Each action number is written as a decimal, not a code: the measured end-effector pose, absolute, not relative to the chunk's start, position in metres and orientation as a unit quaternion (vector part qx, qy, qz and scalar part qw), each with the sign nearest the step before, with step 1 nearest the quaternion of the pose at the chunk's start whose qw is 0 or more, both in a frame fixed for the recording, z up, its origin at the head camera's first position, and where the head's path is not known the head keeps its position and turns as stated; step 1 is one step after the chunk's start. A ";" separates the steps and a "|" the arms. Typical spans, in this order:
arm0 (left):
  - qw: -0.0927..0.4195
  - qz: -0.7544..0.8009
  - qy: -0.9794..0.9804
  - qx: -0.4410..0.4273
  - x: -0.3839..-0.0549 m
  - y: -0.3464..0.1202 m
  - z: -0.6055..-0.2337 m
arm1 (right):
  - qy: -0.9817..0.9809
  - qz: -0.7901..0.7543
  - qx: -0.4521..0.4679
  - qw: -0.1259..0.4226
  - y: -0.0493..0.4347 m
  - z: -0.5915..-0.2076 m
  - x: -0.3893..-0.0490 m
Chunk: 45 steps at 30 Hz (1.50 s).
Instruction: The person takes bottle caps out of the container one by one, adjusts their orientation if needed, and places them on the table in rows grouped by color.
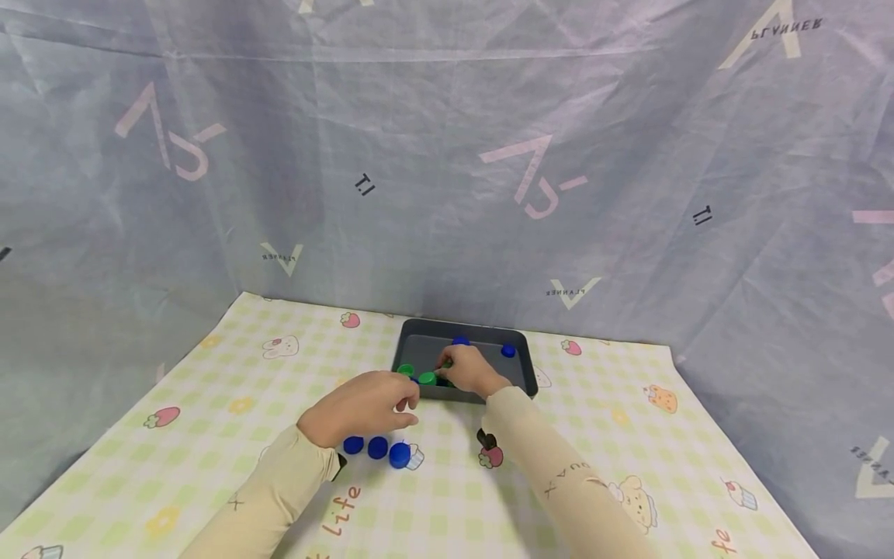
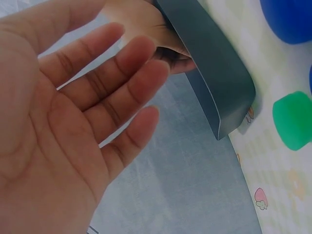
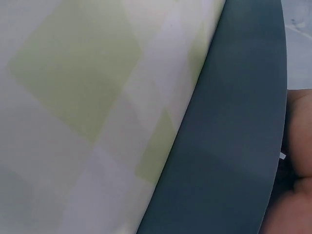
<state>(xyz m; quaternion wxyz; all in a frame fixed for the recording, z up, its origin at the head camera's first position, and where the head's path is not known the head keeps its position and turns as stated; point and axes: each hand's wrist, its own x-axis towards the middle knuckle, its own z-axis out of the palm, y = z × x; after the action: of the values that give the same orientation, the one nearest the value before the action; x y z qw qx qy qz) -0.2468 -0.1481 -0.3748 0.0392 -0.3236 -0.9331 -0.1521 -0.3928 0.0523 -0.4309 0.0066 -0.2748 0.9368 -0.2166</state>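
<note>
A dark grey tray stands at the back of the table, with round blue and green plastic caps in it. My right hand reaches down into it, fingers bent beside a green cap. I cannot tell whether its fingertips hold anything. Another green cap lies at the tray's left end. My left hand hovers in front of the tray's near left corner, its palm bare and fingers loosely bent in the left wrist view. Close to it are a blue cap in a short row and a green cap outside the tray.
Toward the back of the tray sit a blue cap and, to the right, another blue cap. A patterned checked cloth covers the table. Grey printed curtains hang behind and at both sides.
</note>
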 end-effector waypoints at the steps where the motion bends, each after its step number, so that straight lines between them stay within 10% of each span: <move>1: 0.039 -0.151 -0.933 -0.324 -0.247 -0.148 -0.375 | 0.937 -0.218 -0.274 0.007 0.053 -0.430 -0.392; 10: 0.036 -0.164 -0.932 -0.322 -0.244 -0.147 -0.372 | 0.908 -0.329 -0.258 -0.003 0.062 -0.414 -0.390; 21: 0.040 -0.162 -0.935 -0.314 -0.245 -0.145 -0.370 | 0.559 -0.812 -0.140 0.094 0.073 -0.381 -0.365; 45: 0.027 -0.187 -0.929 -0.318 -0.246 -0.147 -0.372 | 0.500 -0.834 -0.187 0.139 0.067 -0.390 -0.309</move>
<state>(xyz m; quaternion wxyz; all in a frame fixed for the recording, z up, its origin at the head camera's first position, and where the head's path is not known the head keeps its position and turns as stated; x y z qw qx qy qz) -0.2456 -0.1469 -0.3720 0.0269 -0.3184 -0.9289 -0.1873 -0.3086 0.0670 -0.3897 0.1391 -0.1871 0.4998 -0.8342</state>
